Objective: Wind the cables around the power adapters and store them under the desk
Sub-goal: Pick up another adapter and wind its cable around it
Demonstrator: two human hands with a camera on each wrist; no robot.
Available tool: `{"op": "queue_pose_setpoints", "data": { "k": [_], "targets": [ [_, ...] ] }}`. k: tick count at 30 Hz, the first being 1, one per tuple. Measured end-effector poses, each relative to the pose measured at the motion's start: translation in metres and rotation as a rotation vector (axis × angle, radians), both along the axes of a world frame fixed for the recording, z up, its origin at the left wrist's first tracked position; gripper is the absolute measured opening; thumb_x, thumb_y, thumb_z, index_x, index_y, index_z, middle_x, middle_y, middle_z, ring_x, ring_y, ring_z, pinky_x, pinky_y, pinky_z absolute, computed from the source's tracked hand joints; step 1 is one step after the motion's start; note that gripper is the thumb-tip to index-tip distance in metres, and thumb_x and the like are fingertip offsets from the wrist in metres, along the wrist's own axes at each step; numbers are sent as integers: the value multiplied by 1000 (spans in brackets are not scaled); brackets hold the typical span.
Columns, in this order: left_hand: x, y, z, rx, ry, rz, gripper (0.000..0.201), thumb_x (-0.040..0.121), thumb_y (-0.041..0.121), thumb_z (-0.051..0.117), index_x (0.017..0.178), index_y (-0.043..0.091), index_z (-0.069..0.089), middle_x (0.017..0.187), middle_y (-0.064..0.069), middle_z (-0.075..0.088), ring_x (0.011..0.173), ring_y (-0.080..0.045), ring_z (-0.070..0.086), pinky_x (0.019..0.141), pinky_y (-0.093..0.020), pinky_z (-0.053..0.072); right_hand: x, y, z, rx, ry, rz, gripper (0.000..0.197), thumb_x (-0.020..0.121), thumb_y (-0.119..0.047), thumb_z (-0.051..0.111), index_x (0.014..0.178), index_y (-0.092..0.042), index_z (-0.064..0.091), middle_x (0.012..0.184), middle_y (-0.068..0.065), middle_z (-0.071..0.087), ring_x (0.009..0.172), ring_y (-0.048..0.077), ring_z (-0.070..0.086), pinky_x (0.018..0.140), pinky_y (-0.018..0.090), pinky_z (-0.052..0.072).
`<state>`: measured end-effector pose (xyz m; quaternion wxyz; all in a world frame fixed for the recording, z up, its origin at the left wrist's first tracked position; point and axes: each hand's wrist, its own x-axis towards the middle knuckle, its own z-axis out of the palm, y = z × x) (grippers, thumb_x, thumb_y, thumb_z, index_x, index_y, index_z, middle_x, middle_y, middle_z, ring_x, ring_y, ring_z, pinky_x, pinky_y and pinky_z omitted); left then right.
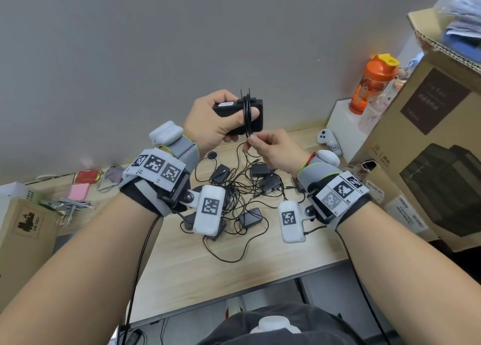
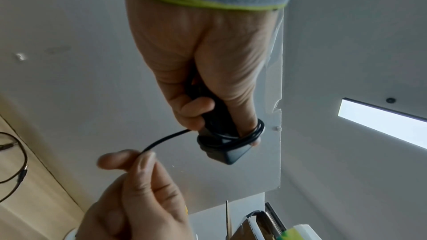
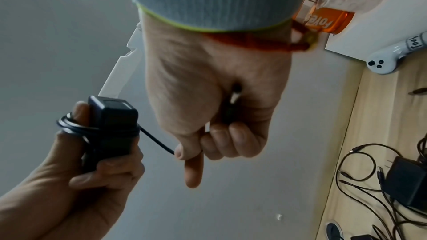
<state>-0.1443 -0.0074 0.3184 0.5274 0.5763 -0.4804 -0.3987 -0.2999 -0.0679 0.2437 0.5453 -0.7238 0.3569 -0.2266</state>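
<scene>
My left hand (image 1: 213, 120) grips a black power adapter (image 1: 256, 115) raised above the desk; its thin black cable (image 1: 247, 118) is looped several times around the adapter and over my thumb. In the left wrist view the loops (image 2: 233, 139) circle the adapter (image 2: 228, 154) near its end. My right hand (image 1: 268, 146) pinches the loose cable end just below the adapter. In the right wrist view the cable (image 3: 157, 141) runs from the adapter (image 3: 113, 125) to the pinch, and the plug tip (image 3: 234, 98) sits in the palm. Several more adapters (image 1: 251, 218) lie tangled on the desk.
A wooden desk (image 1: 187, 261) stands against a grey wall. An orange bottle (image 1: 372, 84) on a white box and a large cardboard box (image 1: 421, 146) are at the right. A small cardboard box (image 1: 23, 230), pink notes and clutter lie at the left. A white controller (image 1: 328, 139) lies nearby.
</scene>
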Motion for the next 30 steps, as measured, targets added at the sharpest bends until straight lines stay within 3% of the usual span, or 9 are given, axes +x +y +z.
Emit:
{"op": "queue_pose_setpoints", "data": {
  "k": [4, 7, 10, 13, 16, 21, 24, 27, 30],
  "targets": [
    [9, -5, -1, -29, 12, 124, 27, 79, 20, 82, 82, 9, 58, 70, -17, 62, 41, -17, 52, 38, -21, 38, 2, 13, 1, 97, 55, 98, 30, 104, -25, 46, 90, -12, 69, 50, -10, 30, 45, 13, 26, 41, 22, 25],
    [18, -6, -5, -19, -27, 210, 30, 77, 21, 83, 84, 7, 58, 71, -17, 63, 39, -14, 55, 38, -20, 39, 1, 19, 7, 41, 61, 110, 29, 103, -24, 49, 93, -9, 71, 53, -3, 33, 46, 14, 28, 39, 22, 27],
    [28, -5, -15, 38, -141, 251, 33, 73, 24, 87, 77, 11, 57, 68, -13, 62, 39, -13, 55, 39, -22, 44, 2, 20, 15, -17, 69, 91, 29, 102, -24, 52, 92, -8, 74, 51, -4, 38, 44, 14, 30, 42, 23, 28],
    [31, 1, -25, 136, -264, 247, 40, 55, 48, 89, 68, 24, 59, 68, -7, 67, 47, -22, 60, 48, -37, 56, 3, 20, 23, -42, 50, 55, 27, 99, -25, 56, 90, -9, 76, 53, -5, 46, 40, 10, 34, 42, 21, 31],
    [27, 5, -30, 185, -307, 220, 43, 51, 53, 87, 69, 24, 61, 68, -5, 68, 49, -24, 61, 51, -47, 58, 5, 19, 31, -57, 10, 7, 24, 96, -21, 61, 86, -4, 74, 55, -3, 55, 38, 8, 40, 39, 20, 35],
    [24, 7, -30, 223, -400, 171, 36, 65, 39, 87, 80, 23, 57, 76, -8, 71, 49, -23, 64, 43, -28, 49, 1, 15, 37, 20, -180, -107, 16, 89, -9, 70, 83, 6, 68, 64, 11, 63, 43, 12, 51, 45, 23, 46],
    [19, 9, -33, 247, -384, 108, 29, 74, 26, 84, 91, 22, 60, 82, -5, 68, 51, -20, 64, 45, -26, 50, -3, 15, 41, 115, -331, -101, 5, 87, 0, 70, 87, 4, 68, 70, 16, 65, 51, 14, 57, 53, 25, 53],
    [16, 10, -32, 248, -298, 24, 25, 82, 19, 78, 104, 18, 67, 83, -8, 67, 51, -14, 62, 48, -22, 50, -3, 17, 41, 196, -433, -92, 5, 89, 3, 65, 89, -2, 68, 72, 11, 66, 57, 13, 61, 59, 24, 57],
    [16, 12, -30, 251, -264, -37, 26, 86, 13, 73, 111, 9, 68, 83, -10, 64, 50, -8, 60, 49, -19, 49, -3, 20, 40, 164, -433, -105, 10, 92, 1, 61, 90, -6, 68, 66, -5, 68, 58, 6, 60, 58, 17, 51]
  ]
}}
